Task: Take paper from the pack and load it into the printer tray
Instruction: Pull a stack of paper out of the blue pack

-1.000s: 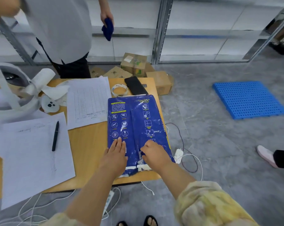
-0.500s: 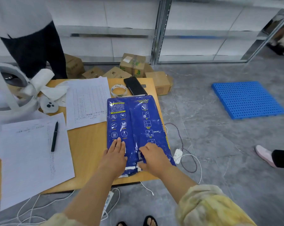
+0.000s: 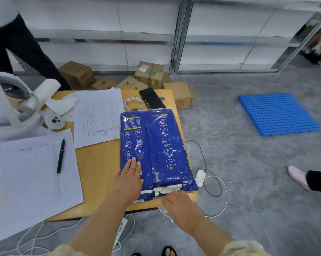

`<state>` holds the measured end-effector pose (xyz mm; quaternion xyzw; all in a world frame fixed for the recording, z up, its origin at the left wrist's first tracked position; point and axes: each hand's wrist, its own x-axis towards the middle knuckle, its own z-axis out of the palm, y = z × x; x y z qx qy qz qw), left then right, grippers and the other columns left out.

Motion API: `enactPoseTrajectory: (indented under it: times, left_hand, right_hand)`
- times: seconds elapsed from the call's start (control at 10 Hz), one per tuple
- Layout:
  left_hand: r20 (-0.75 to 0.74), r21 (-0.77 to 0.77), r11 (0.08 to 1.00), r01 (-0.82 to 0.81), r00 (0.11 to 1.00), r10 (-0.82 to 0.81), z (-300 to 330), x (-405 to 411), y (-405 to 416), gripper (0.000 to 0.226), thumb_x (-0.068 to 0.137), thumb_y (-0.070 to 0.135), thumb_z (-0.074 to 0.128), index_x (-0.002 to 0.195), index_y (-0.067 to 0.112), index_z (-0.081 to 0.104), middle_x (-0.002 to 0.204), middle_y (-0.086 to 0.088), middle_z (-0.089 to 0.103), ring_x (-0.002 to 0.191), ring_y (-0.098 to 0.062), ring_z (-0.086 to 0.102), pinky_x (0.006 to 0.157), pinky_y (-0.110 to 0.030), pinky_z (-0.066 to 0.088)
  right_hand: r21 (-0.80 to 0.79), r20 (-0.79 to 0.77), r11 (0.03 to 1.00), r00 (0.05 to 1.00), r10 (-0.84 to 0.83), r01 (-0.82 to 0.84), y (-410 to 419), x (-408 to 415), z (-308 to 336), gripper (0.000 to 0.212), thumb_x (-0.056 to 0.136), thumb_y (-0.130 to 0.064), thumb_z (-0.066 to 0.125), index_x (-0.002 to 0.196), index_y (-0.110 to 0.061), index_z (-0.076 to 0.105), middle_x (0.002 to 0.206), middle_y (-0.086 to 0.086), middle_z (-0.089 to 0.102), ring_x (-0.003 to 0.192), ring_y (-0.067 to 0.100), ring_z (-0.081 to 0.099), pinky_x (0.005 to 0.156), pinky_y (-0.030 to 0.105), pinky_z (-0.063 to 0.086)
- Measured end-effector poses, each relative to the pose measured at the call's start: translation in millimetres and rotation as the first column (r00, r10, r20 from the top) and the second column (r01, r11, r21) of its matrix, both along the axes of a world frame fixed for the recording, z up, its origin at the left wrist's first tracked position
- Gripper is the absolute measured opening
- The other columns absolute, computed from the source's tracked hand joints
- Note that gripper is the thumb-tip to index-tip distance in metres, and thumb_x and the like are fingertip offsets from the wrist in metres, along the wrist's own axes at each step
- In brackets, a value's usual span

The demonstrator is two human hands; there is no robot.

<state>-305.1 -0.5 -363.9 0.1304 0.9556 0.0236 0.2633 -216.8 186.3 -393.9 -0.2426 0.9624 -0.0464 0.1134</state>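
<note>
Blue paper pack [image 3: 156, 150] lay flat on right part of wooden table [image 3: 100, 163], long axis running away from camera, near end close to table's front edge. Glossy wrapper, printed with white icons and yellow-white text, centre seam along length. Near end torn open, white sheet edges [image 3: 167, 189] exposed under ragged blue flaps. Far end closed, just beside black phone [image 3: 152, 98]. Right edge roughly flush with table's right edge.
</note>
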Motion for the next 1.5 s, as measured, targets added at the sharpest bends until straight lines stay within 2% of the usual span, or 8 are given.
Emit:
enactPoseTrajectory:
  times: [0.2, 0.4, 0.5, 0.7, 0.9, 1.1, 1.3, 1.5]
  left_hand:
    - [-0.012, 0.000, 1.000, -0.002, 1.000, 0.002, 1, 1, 1, 0.062, 0.101, 0.036, 0.021, 0.151, 0.013, -0.007, 0.161, -0.004, -0.012, 0.149, -0.019, -0.010, 0.122, -0.038, 0.012]
    - [-0.012, 0.004, 1.000, -0.008, 1.000, 0.009, 2, 1, 1, 0.062, 0.101, 0.036, 0.022, 0.151, 0.013, -0.007, 0.161, -0.003, -0.012, 0.149, -0.018, -0.010, 0.121, -0.037, 0.012]
    - [-0.007, 0.009, 1.000, -0.011, 1.000, 0.011, 2, 1, 0, 0.062, 0.101, 0.036, 0.022, 0.151, 0.013, -0.007, 0.161, -0.003, -0.012, 0.149, -0.018, -0.010, 0.122, -0.038, 0.012]
    - [0.000, 0.002, 1.000, -0.012, 1.000, 0.012, 1, 0, 1, 0.062, 0.101, 0.037, 0.022, 0.151, 0.014, -0.007, 0.161, -0.002, -0.012, 0.149, -0.018, -0.010, 0.121, -0.038, 0.012]
    - [-0.001, -0.006, 1.000, -0.003, 1.000, 0.003, 2, 1, -1, 0.062, 0.101, 0.037, 0.021, 0.151, 0.013, -0.008, 0.161, -0.003, -0.013, 0.149, -0.018, -0.010, 0.122, -0.038, 0.013]
    - [-0.002, -0.006, 1.000, -0.001, 1.000, 0.001, 5, 2, 0, 0.063, 0.101, 0.037, 0.020, 0.150, 0.012, -0.008, 0.161, -0.003, -0.014, 0.149, -0.019, -0.011, 0.122, -0.038, 0.012]
    - [-0.047, -0.016, 0.991, -0.135, 0.990, 0.134, 14, 10, 22, 0.087, 0.090, 0.061, 0.029, 0.151, 0.009, -0.003, 0.161, -0.010, -0.009, 0.149, -0.024, -0.008, 0.119, -0.047, 0.009]
    - [-0.130, -0.019, 0.989, -0.145, 0.981, 0.142, 3, 40, 55, 0.099, 0.072, 0.052, 0.062, 0.149, 0.007, 0.020, 0.158, -0.022, 0.009, 0.146, -0.036, 0.017, 0.108, -0.063, 0.026]
  right_hand:
    - [-0.075, 0.018, 0.993, 0.996, -0.090, 0.091, -10, 17, -8, 0.050, 0.020, -0.019, 0.082, 0.069, -0.027, 0.071, 0.070, -0.011, 0.067, 0.065, 0.008, 0.066, 0.058, 0.015, 0.049]
    - [-0.086, -0.154, 0.953, 0.942, -0.299, 0.289, -13, 5, 10, 0.021, 0.061, -0.040, 0.067, 0.060, -0.024, 0.053, 0.030, -0.003, 0.048, 0.022, 0.007, 0.044, 0.033, 0.016, 0.013]
    - [-0.179, -0.203, 0.864, 0.842, -0.500, 0.471, -6, -8, 20, 0.047, 0.050, -0.020, 0.076, 0.073, -0.020, 0.035, 0.038, -0.002, 0.051, 0.031, 0.012, 0.049, 0.036, 0.019, 0.018]
    - [-0.168, -0.332, 0.881, 0.816, -0.473, 0.443, 14, -14, 9, 0.065, 0.045, -0.007, 0.079, 0.102, -0.017, 0.049, 0.093, 0.003, 0.064, 0.084, 0.023, 0.058, 0.064, 0.033, 0.052]
    - [-0.231, -0.373, 0.853, 0.767, -0.523, 0.469, 35, -35, 21, 0.009, 0.068, -0.020, 0.059, 0.077, -0.017, 0.061, 0.082, 0.001, 0.065, 0.073, 0.024, 0.063, 0.063, 0.034, 0.044]
    - [-0.494, 0.337, 0.059, 0.254, -0.907, 0.867, 57, -63, 48, 0.029, 0.094, -0.022, 0.046, 0.089, 0.003, 0.059, 0.081, 0.012, 0.057, 0.082, 0.034, 0.055, 0.066, 0.033, 0.035]
    - [-0.313, 0.497, -0.064, 0.106, -0.862, 0.947, 69, -83, 36, 0.016, 0.083, -0.006, 0.052, 0.098, -0.004, 0.055, 0.087, 0.011, 0.058, 0.084, 0.030, 0.055, 0.067, 0.030, 0.037]
    - [-0.229, 0.455, 0.115, 0.211, -0.865, 0.967, 62, -84, 32, 0.022, 0.080, -0.002, 0.050, 0.100, -0.012, 0.048, 0.090, 0.005, 0.052, 0.086, 0.030, 0.054, 0.071, 0.032, 0.041]
